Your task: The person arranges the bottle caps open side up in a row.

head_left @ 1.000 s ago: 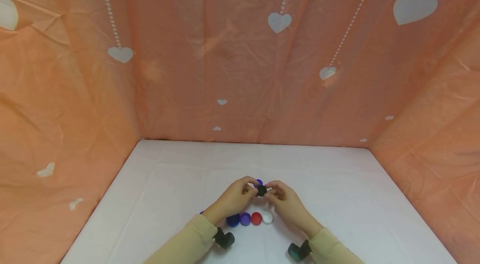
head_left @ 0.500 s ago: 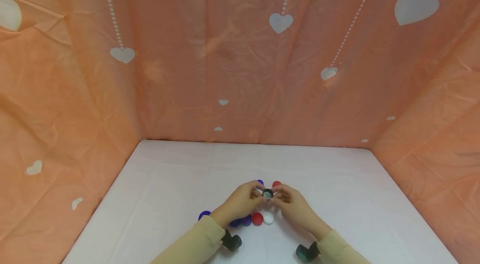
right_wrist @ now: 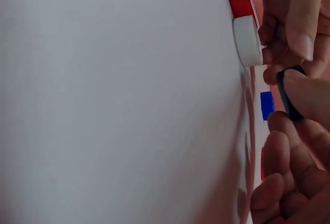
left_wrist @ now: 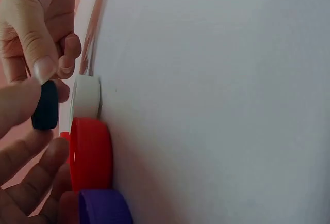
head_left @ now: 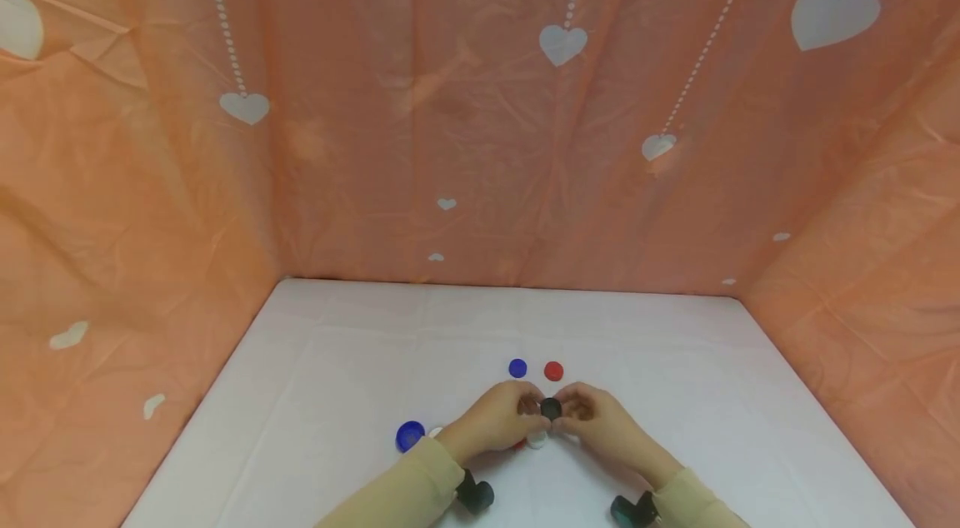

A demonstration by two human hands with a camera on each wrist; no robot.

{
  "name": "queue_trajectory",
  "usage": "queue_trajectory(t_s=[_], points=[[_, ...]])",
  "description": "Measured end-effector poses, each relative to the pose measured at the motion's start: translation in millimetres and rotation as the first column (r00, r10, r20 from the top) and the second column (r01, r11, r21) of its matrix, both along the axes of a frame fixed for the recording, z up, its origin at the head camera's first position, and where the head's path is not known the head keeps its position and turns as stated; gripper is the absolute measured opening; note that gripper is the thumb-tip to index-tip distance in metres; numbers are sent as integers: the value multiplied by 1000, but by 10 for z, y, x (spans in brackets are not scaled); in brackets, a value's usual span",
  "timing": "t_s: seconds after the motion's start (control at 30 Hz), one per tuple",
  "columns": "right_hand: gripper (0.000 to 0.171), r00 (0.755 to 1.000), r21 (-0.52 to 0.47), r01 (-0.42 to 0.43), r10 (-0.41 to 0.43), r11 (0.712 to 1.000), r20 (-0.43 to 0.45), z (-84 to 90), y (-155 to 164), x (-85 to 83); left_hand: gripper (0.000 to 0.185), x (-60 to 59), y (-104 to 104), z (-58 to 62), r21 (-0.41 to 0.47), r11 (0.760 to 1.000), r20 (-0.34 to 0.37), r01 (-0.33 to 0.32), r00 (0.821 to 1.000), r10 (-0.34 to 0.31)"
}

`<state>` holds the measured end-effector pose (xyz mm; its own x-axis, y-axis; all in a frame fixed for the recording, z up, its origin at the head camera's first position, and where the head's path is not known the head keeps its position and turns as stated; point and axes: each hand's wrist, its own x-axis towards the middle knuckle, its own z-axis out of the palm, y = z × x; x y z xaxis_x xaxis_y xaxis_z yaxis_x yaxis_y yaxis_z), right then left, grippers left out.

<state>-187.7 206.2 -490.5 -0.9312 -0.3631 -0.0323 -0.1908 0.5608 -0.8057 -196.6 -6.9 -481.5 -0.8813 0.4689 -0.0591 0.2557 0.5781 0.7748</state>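
Desk (head_left: 337, 361), white-covered, walled on three sides by orange cloth with white hearts (head_left: 480, 136). Landmark: black cap (head_left: 551, 408), a small round bottle cap held above the desk surface near the front edge. Items, left to right. Blue cap (head_left: 409, 435): lying on the desk well left of the black cap, beside the left sleeve. Left hand (head_left: 501, 420): immediately left of the black cap, fingers curled, thumb and fingertips pinching its left side; the left wrist view shows the cap (left_wrist: 45, 105) edge-on between the two hands' fingers. Purple cap (left_wrist: 103, 207), red cap (left_wrist: 92, 154), white cap (left_wrist: 86, 97): a touching row on the desk directly beneath the black cap, mostly hidden under the hands in the head view, the white one nearest the black cap. Small blue cap (head_left: 517, 368): on the desk behind and slightly left of the black cap, apart from it. Small red cap (head_left: 553, 371): on the desk directly behind the black cap, just beside the small blue one. Right hand (head_left: 600, 421): immediately right of the black cap, fingers curled, fingertips gripping its right side.
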Motion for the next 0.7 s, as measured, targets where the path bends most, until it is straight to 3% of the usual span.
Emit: queue_trajectory(t_s=[0.37,0.53,0.7], points=[[24,999,83,-18,15,996,33,-21,97,62,41,47,7,-54,-96,990,-142,106,983,-119],[23,999,91,-29,27,995,27,-25,112,78,41,69,20,-78,-134,985,-191,106,973,-130],[25,999,88,-43,41,995,20,-26,110,90,38,108,60,-96,-182,981,-211,65,972,-103]])
